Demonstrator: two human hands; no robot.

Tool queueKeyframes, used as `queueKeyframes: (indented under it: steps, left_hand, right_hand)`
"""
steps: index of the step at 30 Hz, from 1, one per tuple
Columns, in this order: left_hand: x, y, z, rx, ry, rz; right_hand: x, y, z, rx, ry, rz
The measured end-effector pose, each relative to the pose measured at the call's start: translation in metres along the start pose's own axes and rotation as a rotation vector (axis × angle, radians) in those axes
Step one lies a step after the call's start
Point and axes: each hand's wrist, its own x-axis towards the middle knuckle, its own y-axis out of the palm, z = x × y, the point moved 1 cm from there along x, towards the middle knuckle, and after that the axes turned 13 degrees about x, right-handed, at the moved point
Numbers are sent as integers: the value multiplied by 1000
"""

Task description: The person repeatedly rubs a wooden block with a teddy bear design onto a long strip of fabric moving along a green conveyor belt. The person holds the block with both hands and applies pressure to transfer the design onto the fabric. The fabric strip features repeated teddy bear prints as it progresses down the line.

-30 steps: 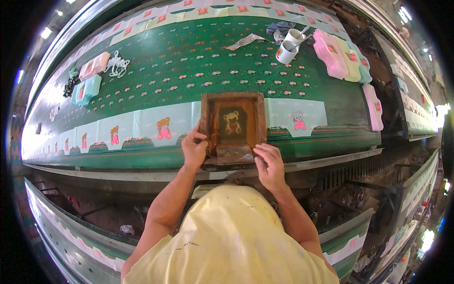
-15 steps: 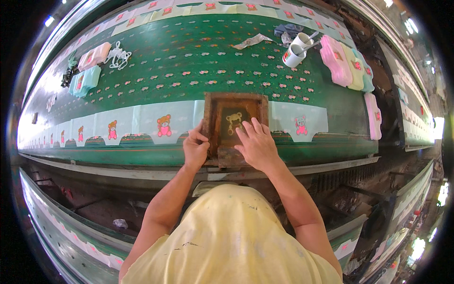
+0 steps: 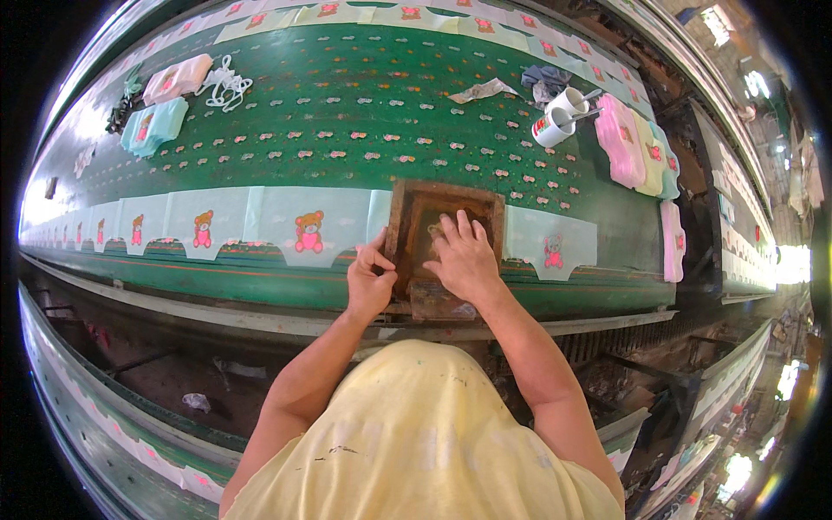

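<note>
A brown wooden screen-printing frame (image 3: 492, 234) lies over a pale blue fabric piece on the green table. My left hand (image 3: 371, 282) is at the frame's left edge, its fingers curled and closed against the wood. Inside the frame, my right hand (image 3: 468, 264) lies over the dark mesh with fingers spread. It covers most of the bear pattern; whether anything is under the palm is hidden. To the right is a pale blue piece (image 3: 568, 238) with a partly coloured bear; to the left, another piece (image 3: 334, 208) bears a brown and pink bear.
The long green table (image 3: 286, 165) carries a row of printed pieces. At the far right stand two white mugs (image 3: 555, 128) with handles sticking out, near a grey cloth (image 3: 546, 80) and pink, yellow and blue fabric stacks (image 3: 620, 143). More stacks (image 3: 154, 126) and white cord (image 3: 227, 85) lie far left.
My right hand has shifted left over the mesh and now covers most of the bear pattern. My left hand stays at the frame's left edge. The whole view has tilted slightly.
</note>
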Motion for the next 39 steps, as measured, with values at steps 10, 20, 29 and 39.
queueKeyframes:
  steps: [10,20,29,39]
  left_hand:
    - [-1,0,-2,-55,-18,-11]
    - [2,-2,-7,-30,-28,16]
    - [0,3,1,-18,51,-41]
    - [0,1,1,53,104,-70]
  right_hand:
    - [-11,-12,-6,60,42,-208]
    - [-7,-15,4,159,48,-231]
    - [-102,-31,37,381,-157,-74]
    - [-60,-56,12,519,-39,57]
